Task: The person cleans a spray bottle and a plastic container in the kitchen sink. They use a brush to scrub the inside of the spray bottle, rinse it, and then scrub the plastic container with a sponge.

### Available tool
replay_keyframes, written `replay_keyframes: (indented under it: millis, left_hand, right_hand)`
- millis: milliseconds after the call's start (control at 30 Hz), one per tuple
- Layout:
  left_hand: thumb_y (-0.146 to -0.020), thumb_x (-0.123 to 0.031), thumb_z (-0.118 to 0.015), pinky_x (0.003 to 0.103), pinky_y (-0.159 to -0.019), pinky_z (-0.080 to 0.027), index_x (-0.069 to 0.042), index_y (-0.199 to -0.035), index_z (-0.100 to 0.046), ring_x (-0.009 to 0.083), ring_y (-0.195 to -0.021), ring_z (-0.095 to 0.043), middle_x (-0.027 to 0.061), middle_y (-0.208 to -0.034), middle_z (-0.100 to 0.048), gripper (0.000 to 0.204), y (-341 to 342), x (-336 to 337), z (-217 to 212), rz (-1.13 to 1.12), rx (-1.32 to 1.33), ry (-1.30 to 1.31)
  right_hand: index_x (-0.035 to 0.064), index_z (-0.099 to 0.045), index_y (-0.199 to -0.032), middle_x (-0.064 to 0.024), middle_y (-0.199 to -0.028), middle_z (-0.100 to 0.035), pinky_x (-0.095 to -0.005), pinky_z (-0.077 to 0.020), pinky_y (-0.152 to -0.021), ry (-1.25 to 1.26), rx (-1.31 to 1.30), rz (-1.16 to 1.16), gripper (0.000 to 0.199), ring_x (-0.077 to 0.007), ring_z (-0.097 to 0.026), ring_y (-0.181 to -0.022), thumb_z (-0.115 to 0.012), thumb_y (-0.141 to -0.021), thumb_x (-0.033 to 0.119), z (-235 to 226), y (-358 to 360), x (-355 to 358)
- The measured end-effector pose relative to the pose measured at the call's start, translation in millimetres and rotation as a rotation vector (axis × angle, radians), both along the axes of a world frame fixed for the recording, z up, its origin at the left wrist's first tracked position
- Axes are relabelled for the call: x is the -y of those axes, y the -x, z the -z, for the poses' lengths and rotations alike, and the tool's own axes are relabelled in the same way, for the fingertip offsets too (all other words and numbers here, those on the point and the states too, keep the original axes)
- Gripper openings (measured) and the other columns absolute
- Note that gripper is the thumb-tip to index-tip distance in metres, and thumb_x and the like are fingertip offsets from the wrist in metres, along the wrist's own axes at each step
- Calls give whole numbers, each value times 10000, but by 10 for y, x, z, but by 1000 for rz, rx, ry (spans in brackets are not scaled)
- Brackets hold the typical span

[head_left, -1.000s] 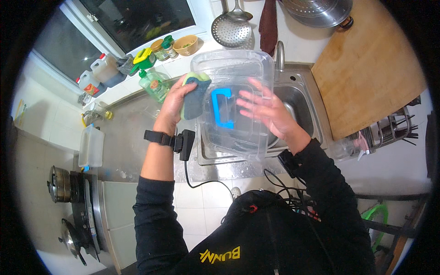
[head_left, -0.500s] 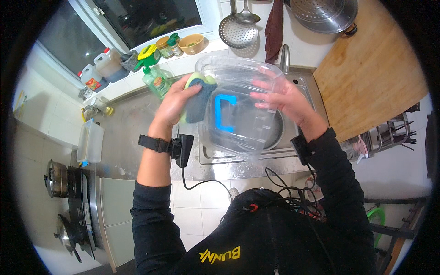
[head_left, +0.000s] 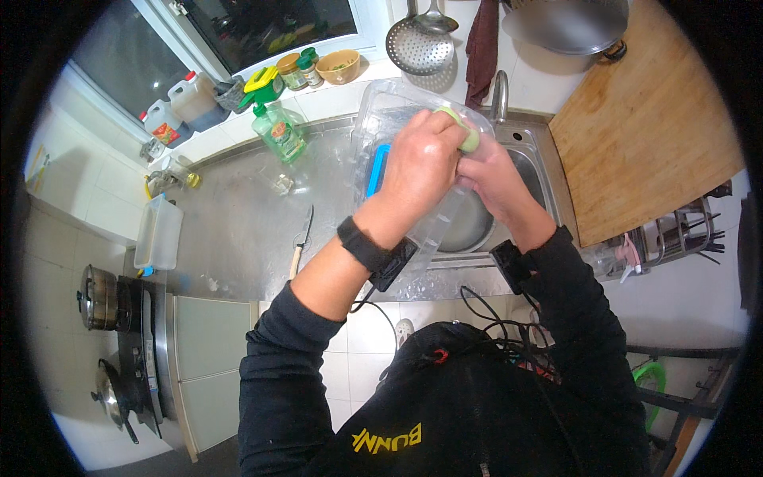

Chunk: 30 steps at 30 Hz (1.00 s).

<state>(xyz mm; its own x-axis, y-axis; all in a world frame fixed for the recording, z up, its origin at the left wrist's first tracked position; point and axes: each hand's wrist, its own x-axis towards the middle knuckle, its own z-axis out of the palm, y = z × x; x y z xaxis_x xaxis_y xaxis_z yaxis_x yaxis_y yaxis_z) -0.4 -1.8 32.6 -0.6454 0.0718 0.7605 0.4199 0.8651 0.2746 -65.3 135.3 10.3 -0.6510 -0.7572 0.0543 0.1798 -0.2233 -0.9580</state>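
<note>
My left hand (head_left: 423,160) is closed round a green sponge (head_left: 467,137), pressing it against the right rim of a clear plastic container (head_left: 391,111). The container is tilted above the sink's left side, and a blue clip-like handle (head_left: 377,168) shows on it. My right hand (head_left: 502,176) grips that same right edge, close beside the sponge; part of its fingers is hidden behind my left hand. Under the container, a round metal pan (head_left: 470,224) sits in the steel sink (head_left: 547,176).
A knife (head_left: 302,240) lies on the steel counter (head_left: 238,211) left of my left forearm. Behind it stands a green soap bottle (head_left: 280,137). Jars and a bowl (head_left: 338,68) line the sill. The faucet (head_left: 499,95) rises behind the sink; a wooden board (head_left: 648,127) leans right.
My left hand has moved right with the sponge, from beside the container to its right rim. My right hand has closed on the rim. The knife on the counter has come into view.
</note>
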Motion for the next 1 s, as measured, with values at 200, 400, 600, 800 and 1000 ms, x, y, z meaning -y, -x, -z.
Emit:
replay_keyframes:
  millis: [200, 400, 600, 800, 1000]
  left_hand:
    - [-700, 29, -629, 388, -774, -487, -46, -919, -679, 317, -879, -586, 113, -929, -642, 237, 47, 153, -20, -196, 107, -56]
    - [-702, 24, -625, 400, -838, -450, -66, -923, -683, 308, -914, -575, 99, -961, -653, 246, 155, -64, -27, 82, 82, -100]
    - [-699, 22, -625, 390, -927, -389, -86, -983, -663, 300, -1037, -533, 93, -993, -633, 306, 124, 264, 86, 62, 243, 201]
    - [-885, -80, -553, 336, -768, -476, -2, -1066, -553, 229, -853, -616, 134, -942, -638, 197, 106, 641, 141, -180, 67, -617]
    - [-851, -245, -692, 291, -839, -491, 28, -1299, -423, 200, -949, -615, 144, -1037, -633, 589, -76, 1008, 189, -109, 401, -977]
  right_hand:
    - [113, -298, -1456, -77, -1213, -552, -339, -527, -852, 17, 89, 61, 714, -176, -589, -1026, -556, -802, -11, 22, -35, -139]
    - [106, -303, -1453, -107, -1274, -530, -334, -527, -858, 53, 45, 34, 718, -190, -588, -1034, -544, -795, -51, 4, 115, -106]
    - [70, -276, -1454, -183, -1387, -404, -391, -480, -950, 184, 61, 129, 710, -279, -486, -1213, -510, -806, -99, 2, 201, -246]
    - [69, -165, -1479, -236, -1481, -219, -499, -414, -1027, 278, 185, 144, 754, -379, -347, -1330, -490, -822, -106, -17, 322, -417]
    - [82, -172, -1482, -254, -1476, -228, -513, -397, -1036, 394, 223, 155, 765, -378, -370, -1311, -518, -819, -83, 25, 312, -503]
